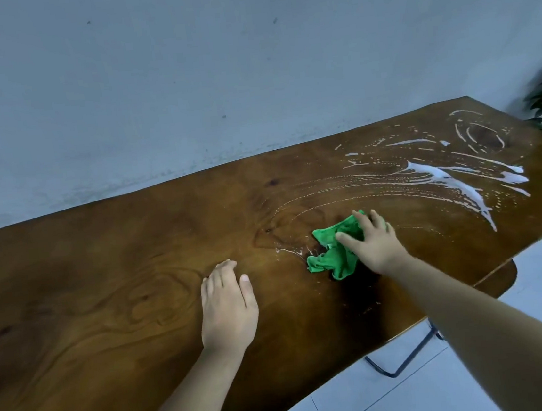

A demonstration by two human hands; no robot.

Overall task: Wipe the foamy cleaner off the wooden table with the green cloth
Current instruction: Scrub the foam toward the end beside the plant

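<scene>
Currently mid-wipe. Green cloth point(331, 254): bunched, near middle of bench point(104, 289), pressed down under spread fingers of right hand point(376, 246), not clenched. Left hand point(228, 307): palm down on bare wood, fingers relaxed, holding nothing. Foamy cleaner point(443, 173): thick streaks and thin arcs toward far right end. Best handled with overlapping rightward sweeps, refolding to a dry face once soaked.

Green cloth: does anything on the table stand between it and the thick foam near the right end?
Nothing visible does. The right hand presses the green cloth on the wooden table; only bare wood with thin streaks lies between it and the thick foam. The left hand rests aside.
</scene>
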